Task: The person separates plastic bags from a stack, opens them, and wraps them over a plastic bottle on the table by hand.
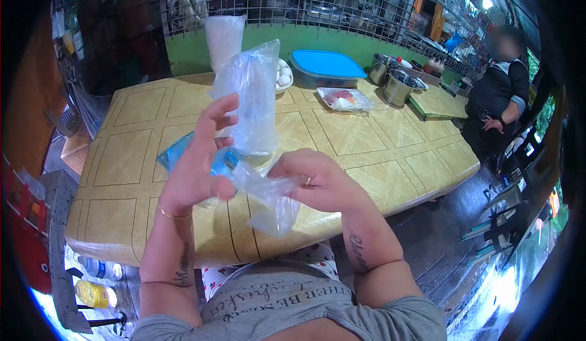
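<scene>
My right hand (323, 179) is closed on a crumpled clear plastic bag (278, 213), pinched between the fingers above the table's near edge. To its left, my left hand (196, 167) is raised with its fingers spread and thumb apart, holding nothing. Just beyond my hands stands a tall clear plastic bag with whitish contents (253, 109); what exactly is inside cannot be made out. A blue plastic packet (175, 152) lies flat on the table, partly hidden behind my left hand.
Across the patterned table (125, 182) stand another plastic-wrapped bundle (224, 39), eggs (284, 77) in a dish, a blue-lidded container (328, 65), a wrapped meat pack (343, 99) and metal pots (398, 89). A person (497, 94) stands at the right end.
</scene>
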{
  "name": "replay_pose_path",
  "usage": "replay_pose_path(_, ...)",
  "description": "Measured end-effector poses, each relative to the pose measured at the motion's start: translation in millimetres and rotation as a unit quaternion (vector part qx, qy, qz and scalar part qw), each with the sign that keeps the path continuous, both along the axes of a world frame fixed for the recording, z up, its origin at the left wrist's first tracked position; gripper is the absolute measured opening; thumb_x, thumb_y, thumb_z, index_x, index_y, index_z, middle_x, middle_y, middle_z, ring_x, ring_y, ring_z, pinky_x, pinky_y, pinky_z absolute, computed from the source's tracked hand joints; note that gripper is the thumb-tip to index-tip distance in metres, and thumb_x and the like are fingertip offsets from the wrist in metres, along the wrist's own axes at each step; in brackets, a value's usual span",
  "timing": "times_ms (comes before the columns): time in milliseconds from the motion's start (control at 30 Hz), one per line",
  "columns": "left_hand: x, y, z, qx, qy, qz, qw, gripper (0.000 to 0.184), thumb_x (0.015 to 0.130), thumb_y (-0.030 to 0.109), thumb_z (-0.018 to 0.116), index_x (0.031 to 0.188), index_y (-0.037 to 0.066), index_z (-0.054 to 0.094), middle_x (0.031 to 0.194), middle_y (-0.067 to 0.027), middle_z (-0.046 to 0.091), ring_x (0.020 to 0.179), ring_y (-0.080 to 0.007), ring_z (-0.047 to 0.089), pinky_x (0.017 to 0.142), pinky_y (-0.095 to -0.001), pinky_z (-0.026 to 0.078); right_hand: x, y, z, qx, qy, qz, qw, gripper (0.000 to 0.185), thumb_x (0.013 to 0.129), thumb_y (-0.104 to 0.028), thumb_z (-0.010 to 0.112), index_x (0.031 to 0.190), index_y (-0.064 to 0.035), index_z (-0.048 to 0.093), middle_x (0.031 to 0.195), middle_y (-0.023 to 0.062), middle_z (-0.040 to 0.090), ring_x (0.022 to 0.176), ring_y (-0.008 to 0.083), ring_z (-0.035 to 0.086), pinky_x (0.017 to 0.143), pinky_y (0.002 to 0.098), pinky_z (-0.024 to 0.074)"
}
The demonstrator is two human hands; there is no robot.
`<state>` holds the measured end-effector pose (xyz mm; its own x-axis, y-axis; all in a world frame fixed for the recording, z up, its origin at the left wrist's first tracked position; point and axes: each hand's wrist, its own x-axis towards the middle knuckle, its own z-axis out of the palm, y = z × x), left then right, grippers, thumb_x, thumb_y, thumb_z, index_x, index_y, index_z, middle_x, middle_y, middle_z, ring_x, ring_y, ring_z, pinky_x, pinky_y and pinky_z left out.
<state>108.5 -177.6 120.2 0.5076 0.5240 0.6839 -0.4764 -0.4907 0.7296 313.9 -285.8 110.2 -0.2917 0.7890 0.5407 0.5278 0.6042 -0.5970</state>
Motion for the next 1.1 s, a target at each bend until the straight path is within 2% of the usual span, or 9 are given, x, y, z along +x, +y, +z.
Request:
replay_pose_path(133, -15, 4, 14, 0.212, 0.161, -0.076, 0.961, 0.047, 0.082, 0.034, 0.078, 0.114, 0.003, 0.064, 0.114, -0.0096, 0.067, 0.111, -0.0244, 0.060, 0.099, -0.0394, 0.042, 12, -2, 4, -0.156, 0.201, 0.115, 0.960, 0.017, 0.082, -0.007, 0.076, 0.099, -0.0056, 0.071, 0.089, 0.0043, 0.070, 0.087, 0.0159, 0.068, 0.075, 0.0315, 0.0520)
replay_pose_path(200, -14, 7, 5, 0.145, 0.145, -0.136, 0.969, 0.033, 0.086, 0.030, 0.074, 0.105, 0.004, 0.066, 0.109, -0.0113, 0.068, 0.107, -0.0254, 0.062, 0.098, -0.0408, 0.044, 34, 12, -4, -0.224, 0.299, 0.174, 0.911, 0.029, 0.083, -0.008, 0.076, 0.111, -0.0060, 0.068, 0.095, 0.0066, 0.071, 0.088, 0.0213, 0.069, 0.078, 0.0331, 0.0542)
replay_pose_path(300, -7, 29, 2, -0.054, -0.058, -0.295, 0.952, 0.012, 0.089, 0.018, 0.068, 0.089, 0.007, 0.064, 0.097, -0.0108, 0.069, 0.095, -0.0246, 0.065, 0.095, -0.0432, 0.048, 39, 41, -8, -0.112, 0.573, 0.277, 0.763, 0.046, 0.090, -0.011, 0.068, 0.133, -0.0105, 0.054, 0.106, 0.0115, 0.068, 0.092, 0.0263, 0.068, 0.082, 0.0406, 0.0550)
replay_pose_path(400, 10, 56, 17, -0.168, -0.175, -0.350, 0.905, 0.010, 0.092, 0.013, 0.064, 0.100, 0.009, 0.058, 0.089, -0.0093, 0.067, 0.082, -0.0206, 0.064, 0.086, -0.0415, 0.051, 44, 74, 18, -0.041, 0.640, 0.354, 0.681, 0.051, 0.096, -0.015, 0.057, 0.143, -0.0145, 0.038, 0.118, 0.0153, 0.062, 0.095, 0.0292, 0.066, 0.082, 0.0470, 0.0547)
replay_pose_path(633, 38, 116, 51, -0.314, -0.246, -0.226, 0.889, 0.037, 0.096, 0.009, 0.058, 0.132, 0.009, 0.052, 0.107, -0.0085, 0.063, 0.084, -0.0189, 0.063, 0.083, -0.0388, 0.052, 58, 155, 59, -0.131, 0.657, 0.239, 0.702, 0.046, 0.096, -0.016, 0.057, 0.139, -0.0104, 0.043, 0.121, 0.0115, 0.057, 0.100, 0.0257, 0.061, 0.090, 0.0416, 0.0512)
replay_pose_path(667, 38, 121, 50, -0.317, -0.227, -0.208, 0.897, 0.037, 0.096, 0.008, 0.056, 0.133, 0.009, 0.051, 0.110, -0.0058, 0.063, 0.084, -0.0162, 0.062, 0.077, -0.0315, 0.053, 64, 166, 54, -0.166, 0.666, 0.232, 0.689, 0.045, 0.096, -0.017, 0.057, 0.139, -0.0102, 0.044, 0.119, 0.0110, 0.058, 0.098, 0.0252, 0.061, 0.089, 0.0423, 0.0507)
replay_pose_path(833, 31, 137, -7, -0.360, -0.065, -0.096, 0.926, 0.042, 0.092, 0.001, 0.056, 0.134, 0.003, 0.053, 0.099, -0.0035, 0.066, 0.083, -0.0118, 0.063, 0.068, -0.0235, 0.051, 68, 180, -10, -0.176, 0.679, 0.174, 0.691, 0.044, 0.095, -0.008, 0.055, 0.136, -0.0070, 0.041, 0.111, 0.0129, 0.057, 0.088, 0.0220, 0.059, 0.076, 0.0374, 0.0530)
replay_pose_path(933, 30, 131, -56, -0.422, 0.035, -0.040, 0.905, 0.047, 0.087, -0.006, 0.057, 0.133, 0.001, 0.053, 0.106, -0.0040, 0.066, 0.079, -0.0099, 0.063, 0.065, -0.0209, 0.050, 66, 162, -60, -0.204, 0.671, 0.162, 0.694, 0.036, 0.092, -0.001, 0.054, 0.127, -0.0026, 0.053, 0.099, 0.0067, 0.063, 0.085, 0.0162, 0.061, 0.078, 0.0335, 0.0531)
replay_pose_path(1100, 30, 114, -102, -0.294, 0.251, 0.087, 0.918, 0.051, 0.081, -0.007, 0.062, 0.131, -0.002, 0.055, 0.114, -0.0119, 0.066, 0.082, -0.0173, 0.067, 0.069, -0.0274, 0.053, 71, 167, -109, -0.343, 0.590, 0.033, 0.731, 0.024, 0.086, 0.003, 0.058, 0.110, 0.0011, 0.059, 0.091, 0.0070, 0.066, 0.075, 0.0174, 0.063, 0.067, 0.0305, 0.0519)
